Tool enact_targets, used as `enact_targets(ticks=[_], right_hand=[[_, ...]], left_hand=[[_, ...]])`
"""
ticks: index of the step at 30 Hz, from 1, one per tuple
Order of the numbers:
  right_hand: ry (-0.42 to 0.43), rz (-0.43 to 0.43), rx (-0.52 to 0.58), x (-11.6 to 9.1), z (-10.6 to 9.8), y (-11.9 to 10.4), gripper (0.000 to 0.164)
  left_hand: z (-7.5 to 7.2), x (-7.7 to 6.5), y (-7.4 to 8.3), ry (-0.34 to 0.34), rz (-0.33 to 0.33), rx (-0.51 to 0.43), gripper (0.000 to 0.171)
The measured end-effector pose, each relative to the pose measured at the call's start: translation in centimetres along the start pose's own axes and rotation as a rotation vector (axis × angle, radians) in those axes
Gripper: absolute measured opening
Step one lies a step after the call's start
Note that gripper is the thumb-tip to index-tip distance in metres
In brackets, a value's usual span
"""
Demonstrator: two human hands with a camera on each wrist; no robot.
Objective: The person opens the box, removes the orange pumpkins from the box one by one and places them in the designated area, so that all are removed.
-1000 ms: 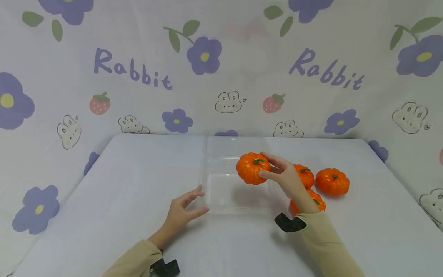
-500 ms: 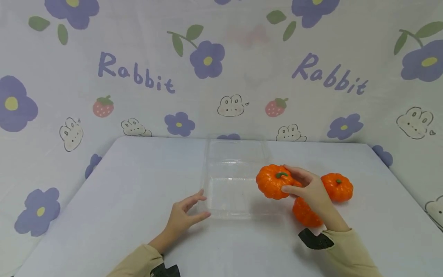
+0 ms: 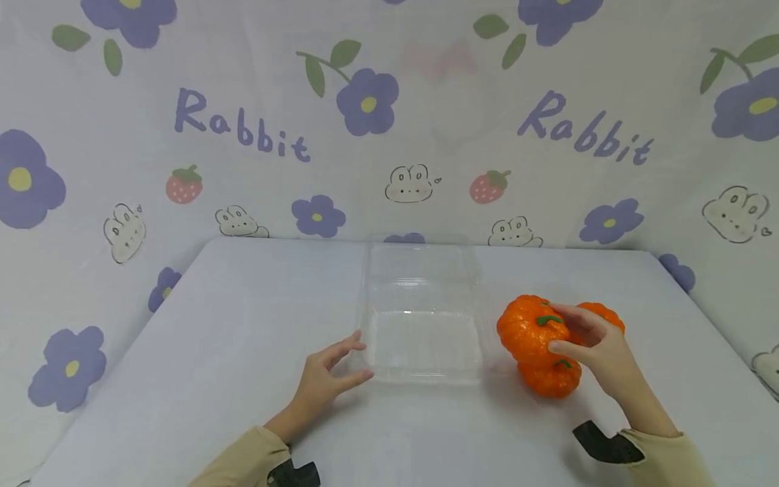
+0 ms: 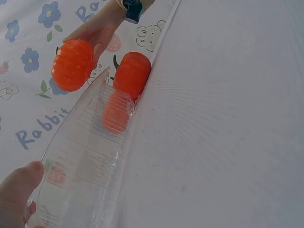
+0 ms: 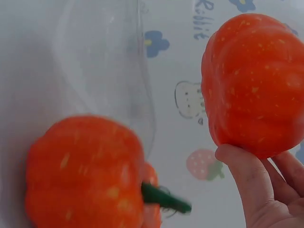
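Observation:
In the head view my right hand (image 3: 602,355) holds an orange toy pumpkin (image 3: 522,333) with a green stem, thumb at the near side, fingers at the far side. It is raised above the table and overlaps another pumpkin (image 3: 550,380). One more pumpkin (image 3: 610,315) shows partly behind the hand. The right wrist view has the held pumpkin (image 5: 256,85) at the thumb tip. My left hand (image 3: 325,375) stays by the near-left corner of a clear plastic box (image 3: 426,377), fingers spread. Its thumb (image 4: 28,178) touches the rim in the left wrist view.
The box's clear lid (image 3: 420,262) lies folded back toward the rear of the white table (image 3: 274,291). A patterned cloth (image 3: 450,128) with flowers and rabbits hangs behind the table. Black wrist mounts (image 3: 608,443) sit at both sleeves.
My right hand has carried the pumpkin rightward and nearer, from over the box to above the other pumpkins. My left hand has stayed by the box corner. The head view has shifted slightly.

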State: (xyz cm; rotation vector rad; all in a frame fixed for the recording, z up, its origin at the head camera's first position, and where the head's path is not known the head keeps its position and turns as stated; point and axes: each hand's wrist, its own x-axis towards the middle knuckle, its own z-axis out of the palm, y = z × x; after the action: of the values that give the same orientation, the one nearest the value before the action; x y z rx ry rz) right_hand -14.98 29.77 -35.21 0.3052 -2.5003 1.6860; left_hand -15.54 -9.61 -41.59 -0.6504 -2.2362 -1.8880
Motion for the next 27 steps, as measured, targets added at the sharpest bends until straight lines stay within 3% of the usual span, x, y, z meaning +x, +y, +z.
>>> enact_targets(ticks=[8,17,27], right_hand=[[0.038,0.031,-0.033,-1.7,-2.5,2.7,0.045],[0.136,0.047,-0.086,-2.9,-6.7,11.1,0.051],[0.177,0.001,-0.01,-4.1,-8.7,12.8,0.052]], left_hand=[[-0.1,0.2,0.0,0.003,0.04,0.023,0.036],[-0.2,0.4,0.0,-0.014,0.052,0.024,0.036],[-0.3,0.1,0.0,-0.014,0.031,0.014,0.037]])
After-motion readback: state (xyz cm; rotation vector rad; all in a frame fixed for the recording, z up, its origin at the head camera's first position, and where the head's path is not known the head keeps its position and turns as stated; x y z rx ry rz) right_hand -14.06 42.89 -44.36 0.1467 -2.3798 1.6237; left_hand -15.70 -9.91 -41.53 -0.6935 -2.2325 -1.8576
